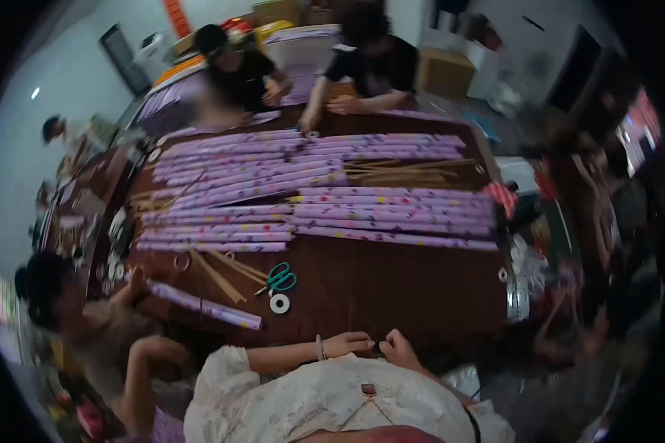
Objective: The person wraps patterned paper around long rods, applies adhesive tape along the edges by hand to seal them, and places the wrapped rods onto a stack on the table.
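Note:
My left hand [351,343], with a bracelet at its wrist, is at the near edge of the brown table, in front of my white top. Its fingers are curled together. Close by on the right, my right hand [399,348] is closed like a fist, a small gap between the two. Whether either holds something small is too blurred to make out. On the table to the left are a roll of white tape [279,303] and teal-handled scissors [281,277]. Beyond them lie rows of rolled lilac patterned paper [399,210].
A co-worker [89,310] on the left has a hand by a single lilac roll [203,303]. Two people [369,66] work across the table. Brown strips [218,277] lie near the scissors, more brown strips [406,173] among the rolls. Clear plastic [519,295] hangs at the right edge.

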Tool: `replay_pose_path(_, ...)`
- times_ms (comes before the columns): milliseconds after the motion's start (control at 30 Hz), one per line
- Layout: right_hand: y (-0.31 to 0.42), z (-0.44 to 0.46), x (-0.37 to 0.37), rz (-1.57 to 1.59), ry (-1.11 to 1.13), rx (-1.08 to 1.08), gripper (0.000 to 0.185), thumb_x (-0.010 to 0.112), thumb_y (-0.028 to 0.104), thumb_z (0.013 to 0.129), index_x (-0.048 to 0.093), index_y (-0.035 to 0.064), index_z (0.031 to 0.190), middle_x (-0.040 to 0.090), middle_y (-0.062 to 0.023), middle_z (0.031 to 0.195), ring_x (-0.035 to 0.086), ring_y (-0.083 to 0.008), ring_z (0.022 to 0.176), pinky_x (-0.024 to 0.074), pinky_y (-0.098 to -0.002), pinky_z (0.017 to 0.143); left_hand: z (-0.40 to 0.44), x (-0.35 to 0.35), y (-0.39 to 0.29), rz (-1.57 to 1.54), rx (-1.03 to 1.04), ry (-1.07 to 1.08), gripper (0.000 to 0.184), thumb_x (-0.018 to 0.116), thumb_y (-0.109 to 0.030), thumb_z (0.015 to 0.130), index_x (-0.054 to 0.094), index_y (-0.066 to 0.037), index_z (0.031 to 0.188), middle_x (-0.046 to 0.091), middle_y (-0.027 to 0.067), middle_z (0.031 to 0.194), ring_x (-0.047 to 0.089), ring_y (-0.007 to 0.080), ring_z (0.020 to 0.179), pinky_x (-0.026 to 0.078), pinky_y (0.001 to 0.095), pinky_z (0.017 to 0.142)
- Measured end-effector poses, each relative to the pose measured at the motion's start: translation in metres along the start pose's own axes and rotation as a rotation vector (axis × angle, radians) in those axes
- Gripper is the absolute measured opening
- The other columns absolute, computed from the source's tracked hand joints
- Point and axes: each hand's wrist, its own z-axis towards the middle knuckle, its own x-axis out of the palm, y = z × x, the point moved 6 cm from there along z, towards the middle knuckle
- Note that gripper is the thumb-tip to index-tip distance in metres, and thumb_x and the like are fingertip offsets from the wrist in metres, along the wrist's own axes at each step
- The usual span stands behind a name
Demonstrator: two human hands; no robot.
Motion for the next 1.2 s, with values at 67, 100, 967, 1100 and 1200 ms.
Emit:
replay_pose_path(67, 0.003, -0.005, -0.012, 0.066, 0.044, 0.031, 0.027, 0.054, 0.025, 0.081, 0.04, 0.0019, 0.085, 0.045, -0.0101, 0.073, 0.044, -0.0167, 0.067, 0.0397, -0.033, 0.06, 0.004, 0.005, -0.012, -0.088, 0.031, 0.116, 0.024, 0.051, -0.028, 0.089, 0.055, -0.004, 0.092, 0.05, -0.0022, 0.079, 0.045, 0.006, 0.075, 0.038, 0.0227, 0.066)
replay_pose_path(100, 0.005, -0.009, -0.017, 0.081, 0.06, 0.016, 0.028, 0.054, 0.026, 0.081, 0.04, 0.0022, 0.085, 0.045, -0.0101, 0.073, 0.044, -0.0166, 0.067, 0.0395, -0.033, 0.059, 0.004, 0.009, -0.027, -0.106, 0.012, 0.148, 0.021, 0.052, -0.025, 0.089, 0.055, -0.004, 0.091, 0.049, -0.0029, 0.078, 0.044, 0.005, 0.074, 0.038, 0.0216, 0.065)
replay_pose_path(967, -0.012, -0.175, -0.285, 1.076, -1.45, -0.066, 0.03, 0.037, 0.027, 0.092, 0.03, 0.0123, 0.066, 0.024, 0.0013, 0.057, 0.021, -0.0111, 0.049, 0.0229, -0.0284, 0.049, -0.225, -0.109, -0.044, -0.625, 0.8, -1.583, 0.008, 0.049, -0.018, 0.088, 0.045, -0.011, 0.088, 0.044, 0.0001, 0.074, 0.043, 0.0122, 0.067, 0.034, 0.0239, 0.059)
replay_pose_path(1100, 0.068, -0.176, -0.318, 0.836, -1.507, -0.162, 0.024, 0.036, 0.029, 0.092, 0.041, 0.0095, 0.079, 0.027, 0.002, 0.063, 0.024, -0.0094, 0.048, 0.0263, -0.0243, 0.048, -0.369, -0.122, -0.052, -0.312, 1.036, -2.15, 0.011, 0.05, -0.016, 0.087, 0.044, -0.01, 0.094, 0.044, 0.0025, 0.081, 0.044, 0.0152, 0.073, 0.034, 0.0266, 0.064)
replay_pose_path(1200, 0.112, -0.15, -0.334, 0.667, -1.157, -0.413, 0.032, 0.034, 0.029, 0.093, 0.031, 0.0102, 0.067, 0.03, 0.0008, 0.057, 0.024, -0.0113, 0.05, 0.0279, -0.0281, 0.052, -0.406, -0.122, -0.031, -0.209, 0.967, -2.352, 0.015, 0.05, -0.015, 0.086, 0.043, -0.01, 0.099, 0.045, 0.0043, 0.086, 0.044, 0.0173, 0.078, 0.035, 0.0285, 0.068)
